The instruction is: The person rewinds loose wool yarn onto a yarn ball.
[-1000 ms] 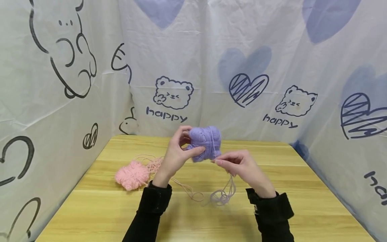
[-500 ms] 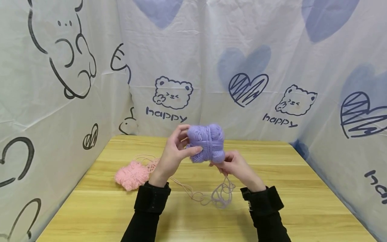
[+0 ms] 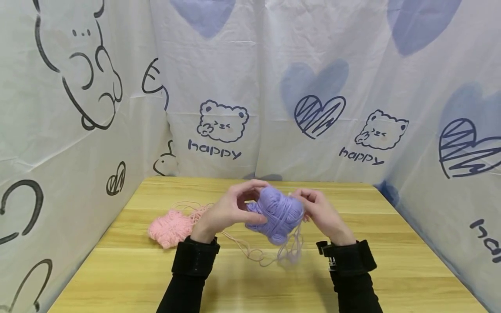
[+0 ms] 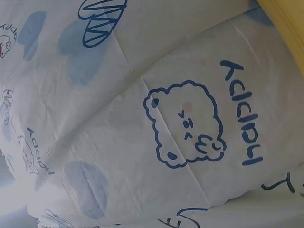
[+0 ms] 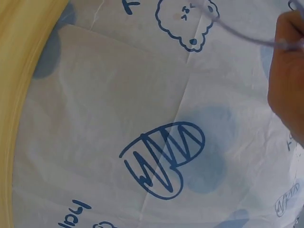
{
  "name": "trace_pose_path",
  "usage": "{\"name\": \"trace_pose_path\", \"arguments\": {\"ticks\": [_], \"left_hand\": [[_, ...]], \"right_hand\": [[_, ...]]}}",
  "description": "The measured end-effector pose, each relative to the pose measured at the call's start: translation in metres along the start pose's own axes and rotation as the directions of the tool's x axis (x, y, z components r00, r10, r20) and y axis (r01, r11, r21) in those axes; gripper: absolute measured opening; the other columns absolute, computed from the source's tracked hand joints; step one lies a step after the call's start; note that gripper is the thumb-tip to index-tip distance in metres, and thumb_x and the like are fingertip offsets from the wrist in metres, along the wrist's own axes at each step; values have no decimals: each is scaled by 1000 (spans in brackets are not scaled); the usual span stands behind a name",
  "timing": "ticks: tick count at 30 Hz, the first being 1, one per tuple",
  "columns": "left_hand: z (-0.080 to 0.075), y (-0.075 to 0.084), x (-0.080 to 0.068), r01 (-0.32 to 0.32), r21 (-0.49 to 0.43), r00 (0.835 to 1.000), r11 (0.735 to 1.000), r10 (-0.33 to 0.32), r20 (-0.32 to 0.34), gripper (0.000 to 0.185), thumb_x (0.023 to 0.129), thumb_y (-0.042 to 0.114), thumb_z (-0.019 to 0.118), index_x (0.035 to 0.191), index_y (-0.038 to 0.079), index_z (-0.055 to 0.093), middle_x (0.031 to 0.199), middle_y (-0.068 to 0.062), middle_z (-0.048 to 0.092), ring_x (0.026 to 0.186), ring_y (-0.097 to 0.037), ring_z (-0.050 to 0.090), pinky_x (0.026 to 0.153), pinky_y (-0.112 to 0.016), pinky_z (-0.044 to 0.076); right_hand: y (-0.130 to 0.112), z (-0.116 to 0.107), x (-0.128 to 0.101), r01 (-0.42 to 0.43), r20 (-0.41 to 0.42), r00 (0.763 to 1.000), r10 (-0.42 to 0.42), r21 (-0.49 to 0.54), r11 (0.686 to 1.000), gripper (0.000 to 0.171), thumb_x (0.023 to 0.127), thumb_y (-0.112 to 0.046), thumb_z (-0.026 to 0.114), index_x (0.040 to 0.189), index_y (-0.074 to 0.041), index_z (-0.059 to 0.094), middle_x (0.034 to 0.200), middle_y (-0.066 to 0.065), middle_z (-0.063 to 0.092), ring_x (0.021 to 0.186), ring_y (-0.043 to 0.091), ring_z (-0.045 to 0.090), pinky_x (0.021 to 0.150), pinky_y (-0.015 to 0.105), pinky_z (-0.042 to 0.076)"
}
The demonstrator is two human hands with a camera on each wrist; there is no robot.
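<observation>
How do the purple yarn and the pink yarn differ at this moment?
The purple yarn ball is held above the table between the left hand and the right hand; the pink yarn lies on the table, untouched. The purple one is wound into a tight, rounded ball, while the pink one is a loose, fuzzy heap. The purple ball looks somewhat larger. Both trail loose strands across the table.
</observation>
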State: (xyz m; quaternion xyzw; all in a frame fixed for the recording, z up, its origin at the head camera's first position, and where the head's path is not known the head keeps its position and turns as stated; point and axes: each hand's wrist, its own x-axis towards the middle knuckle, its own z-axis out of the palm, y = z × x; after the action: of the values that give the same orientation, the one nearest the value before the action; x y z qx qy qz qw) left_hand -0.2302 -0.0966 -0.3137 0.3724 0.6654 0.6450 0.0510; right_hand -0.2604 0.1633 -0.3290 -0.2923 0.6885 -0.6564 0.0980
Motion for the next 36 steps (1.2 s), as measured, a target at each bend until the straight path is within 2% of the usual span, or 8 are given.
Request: {"name": "trace_pose_path", "arguments": {"ticks": [3,6,12,17,22,28,33,36], "left_hand": [[0,-3,1,10,106,1000,994,-9,-7,61,73,2,75,130,12,55,113,-11,58,101,-23,58,83,-40,58],[0,-6,2,42,181,998,983,-33,-53,60,73,5,76,128,16,57,112,-9,59,100,-23,57,81,-39,57],[1,-9,4,93,246,985,965,-52,-167,57,73,8,78,125,22,57,108,-7,59,97,-23,57,80,-37,55],[1,-10,5,111,246,959,963,-39,-281,59,74,7,79,126,21,55,109,-9,60,96,-22,58,78,-36,56],[0,-9,7,104,252,921,962,3,-390,59,73,7,80,126,18,54,108,-12,58,97,-23,58,81,-36,54],[-1,-8,9,49,206,875,977,57,-480,57,75,8,79,124,15,51,107,-12,58,96,-24,59,85,-36,52],[-1,-6,8,1,68,863,998,33,-504,54,80,5,75,125,13,46,113,-13,55,101,-23,59,86,-35,54],[-2,-5,7,-31,-23,859,999,15,-511,54,80,2,72,125,11,44,119,-13,52,106,-24,58,89,-36,55]], "right_hand": [[-5,1,-2,60,-51,997,-56,76,995,18,101,-17,47,86,-13,56,64,-7,43,53,6,39,47,22,28],[-11,2,-5,138,-72,989,-131,103,985,17,102,-14,45,90,-10,56,61,-3,35,50,11,32,48,30,21],[-22,9,-12,183,-96,979,-181,9,983,15,99,-10,51,103,-6,65,61,-4,39,51,16,31,47,31,22],[-28,17,-16,165,-100,979,-178,-134,977,16,96,-10,56,106,-1,65,63,-6,44,53,15,36,47,31,31],[-30,23,-18,164,-49,983,-178,-212,963,18,96,-9,57,106,3,66,64,-6,46,53,16,37,45,33,31],[-29,28,-15,136,35,991,-132,-254,958,20,94,-13,60,107,-1,70,63,-4,44,52,14,38,43,32,33],[-21,31,-9,118,112,990,-92,-254,960,20,94,-12,60,107,-1,71,62,0,43,52,16,39,45,30,36],[-14,33,-4,77,123,991,-47,-256,964,20,94,-15,61,105,-2,71,62,2,46,52,15,40,47,29,38]]}}
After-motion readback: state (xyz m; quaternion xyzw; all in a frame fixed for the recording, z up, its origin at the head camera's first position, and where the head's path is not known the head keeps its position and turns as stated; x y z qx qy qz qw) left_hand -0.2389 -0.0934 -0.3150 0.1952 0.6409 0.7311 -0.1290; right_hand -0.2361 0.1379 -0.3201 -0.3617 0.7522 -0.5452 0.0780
